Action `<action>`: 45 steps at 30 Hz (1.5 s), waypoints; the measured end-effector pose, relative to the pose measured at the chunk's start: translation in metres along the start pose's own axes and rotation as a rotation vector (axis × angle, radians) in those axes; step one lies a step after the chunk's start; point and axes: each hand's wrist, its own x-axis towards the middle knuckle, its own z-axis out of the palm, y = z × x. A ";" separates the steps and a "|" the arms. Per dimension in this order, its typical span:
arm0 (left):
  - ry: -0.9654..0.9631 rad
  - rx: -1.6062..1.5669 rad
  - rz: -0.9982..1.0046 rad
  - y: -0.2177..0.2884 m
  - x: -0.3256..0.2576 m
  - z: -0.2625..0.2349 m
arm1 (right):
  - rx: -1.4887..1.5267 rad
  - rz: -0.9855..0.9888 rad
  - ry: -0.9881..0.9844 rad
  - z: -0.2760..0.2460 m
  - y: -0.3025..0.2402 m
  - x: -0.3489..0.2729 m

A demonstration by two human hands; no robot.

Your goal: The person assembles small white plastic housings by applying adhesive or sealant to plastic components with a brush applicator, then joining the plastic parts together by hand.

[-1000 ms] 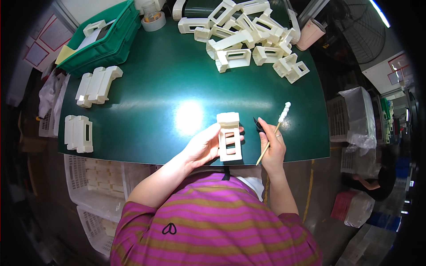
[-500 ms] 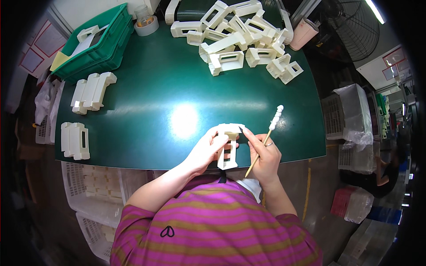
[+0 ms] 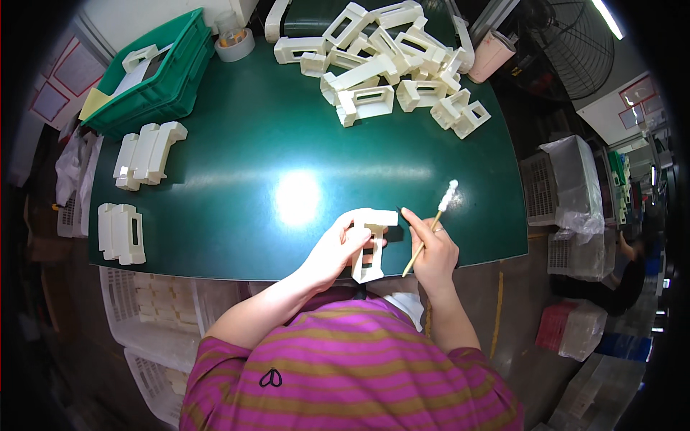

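Note:
My left hand (image 3: pixel 332 251) is closed around a cream plastic housing part (image 3: pixel 381 218) with rectangular openings, above the table's near edge. Some of the fingers are behind the part and show through its openings. Just to its right, my right hand (image 3: pixel 435 260) grips a thin wooden stick (image 3: pixel 411 264) with a lumpy white, cotton-like head (image 3: pixel 448 195), which points up and away from me. A tiny dark tip (image 3: pixel 399 210) shows at the right fingertips, beside the part's upper right end; what it belongs to is too small to tell.
On the green table (image 3: pixel 230 165), a heap of similar cream parts (image 3: pixel 366 100) lies at the far side. Two neat groups (image 3: pixel 149 154) (image 3: pixel 121 233) of parts stand at the left. Behind them are a green crate (image 3: pixel 154 86) and a tape roll (image 3: pixel 236 49). White baskets (image 3: pixel 118 305) stand below the table.
My right hand has drawn slightly right and down, away from the part it was touching. The stick has tilted and shifted with it. The left hand and part have dipped slightly.

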 end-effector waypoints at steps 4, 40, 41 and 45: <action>-0.012 -0.039 -0.022 0.000 0.002 -0.001 | 0.136 0.099 0.047 -0.003 0.001 0.001; -0.022 -0.001 0.059 0.008 0.002 -0.004 | 0.163 0.102 0.070 -0.007 0.014 0.006; -0.025 0.011 0.109 0.014 0.003 -0.004 | 0.274 0.139 0.102 -0.010 0.013 0.008; 0.090 0.376 0.604 0.032 0.014 -0.013 | 0.596 0.151 0.172 -0.012 -0.006 0.017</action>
